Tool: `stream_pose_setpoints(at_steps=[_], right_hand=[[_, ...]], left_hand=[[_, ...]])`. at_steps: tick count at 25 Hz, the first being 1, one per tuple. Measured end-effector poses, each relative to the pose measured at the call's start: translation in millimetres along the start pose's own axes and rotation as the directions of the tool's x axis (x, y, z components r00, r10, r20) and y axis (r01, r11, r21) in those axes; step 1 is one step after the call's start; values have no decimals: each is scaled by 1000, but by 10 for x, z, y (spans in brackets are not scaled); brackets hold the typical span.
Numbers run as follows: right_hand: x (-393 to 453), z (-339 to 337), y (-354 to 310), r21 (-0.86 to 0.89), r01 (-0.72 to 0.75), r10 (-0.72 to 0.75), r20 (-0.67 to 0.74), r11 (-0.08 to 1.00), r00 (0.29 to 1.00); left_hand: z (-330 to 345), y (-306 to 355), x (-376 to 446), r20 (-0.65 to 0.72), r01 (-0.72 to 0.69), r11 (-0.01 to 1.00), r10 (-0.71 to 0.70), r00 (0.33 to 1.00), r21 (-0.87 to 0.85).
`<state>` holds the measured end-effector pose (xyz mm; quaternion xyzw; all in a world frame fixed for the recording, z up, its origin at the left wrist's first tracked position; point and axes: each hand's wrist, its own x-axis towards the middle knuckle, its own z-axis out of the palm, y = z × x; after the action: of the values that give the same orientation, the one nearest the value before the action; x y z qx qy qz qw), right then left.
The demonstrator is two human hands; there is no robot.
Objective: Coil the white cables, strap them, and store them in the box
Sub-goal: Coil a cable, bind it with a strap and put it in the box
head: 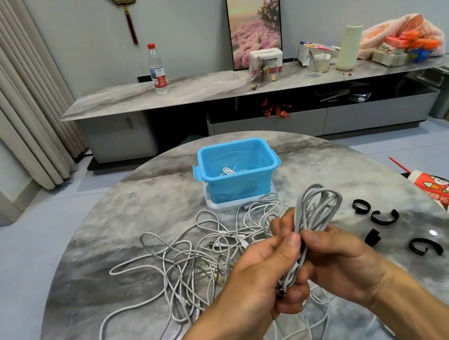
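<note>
Above the round marble table (82, 254) I hold a coiled white cable (318, 207) between both hands. My left hand (261, 277) grips the middle and lower part of the bundle. My right hand (339, 260) pinches the same bundle from the right, thumb against it. The coil's loops stick up above my fingers. A tangle of loose white cables (191, 259) lies on the table to the left and under my hands. The open blue box (237, 172) stands behind it, with a white cable inside. Several black straps (383, 218) lie to the right.
The blue box stands on a white lid (217, 205). A red and white paper bag (443, 191) and dark wrapping sit at the table's right edge. Behind the table runs a long low cabinet (203, 89) with a water bottle (157, 69) and clutter.
</note>
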<state>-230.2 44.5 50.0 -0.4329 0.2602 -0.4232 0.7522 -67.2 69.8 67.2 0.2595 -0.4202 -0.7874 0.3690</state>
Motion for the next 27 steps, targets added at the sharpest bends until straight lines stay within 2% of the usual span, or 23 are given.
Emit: stream_pose_setpoints(at_steps=[3, 7, 10, 13, 16, 17, 20, 21, 24, 27], right_hand=[[22, -14, -10, -55, -15, 15, 2, 998, 1000], [51, -18, -45, -174, 3, -21, -99, 985, 995], [22, 13, -78, -358, -27, -42, -181, 933, 983], [5, 92, -64, -522, -84, -83, -289, 849, 954], [1, 147, -56, -566, -145, -91, -369, 812, 925], [-5, 157, -59, -573, -160, -88, -380, 804, 921], [-24, 166, -85, -579, -186, -83, -406, 794, 910], [-30, 164, -96, -581, -190, -87, -415, 791, 906], [-41, 180, -93, -580, -221, -71, -438, 784, 896], [-8, 288, 36, -571, -255, -33, -445, 780, 895]], left_hand=[[-21, 25, 24, -28, -64, 995, 67, 997, 78], [-175, 95, 55, -155, -149, 939, 204, 967, 310], [-269, 145, 59, -213, -177, 896, 282, 935, 408], [-281, 146, 67, -198, -187, 754, 389, 900, 629], [-317, 87, 74, -196, -116, 565, 461, 865, 817], [-328, 76, 73, -207, -93, 561, 446, 871, 822], [-329, 85, 81, -242, -64, 672, 352, 904, 738], [-329, 95, 79, -249, -58, 680, 346, 905, 731], [-317, 102, 84, -227, -111, 663, 402, 887, 740], [-307, 84, 103, -246, -142, 605, 511, 823, 784]])
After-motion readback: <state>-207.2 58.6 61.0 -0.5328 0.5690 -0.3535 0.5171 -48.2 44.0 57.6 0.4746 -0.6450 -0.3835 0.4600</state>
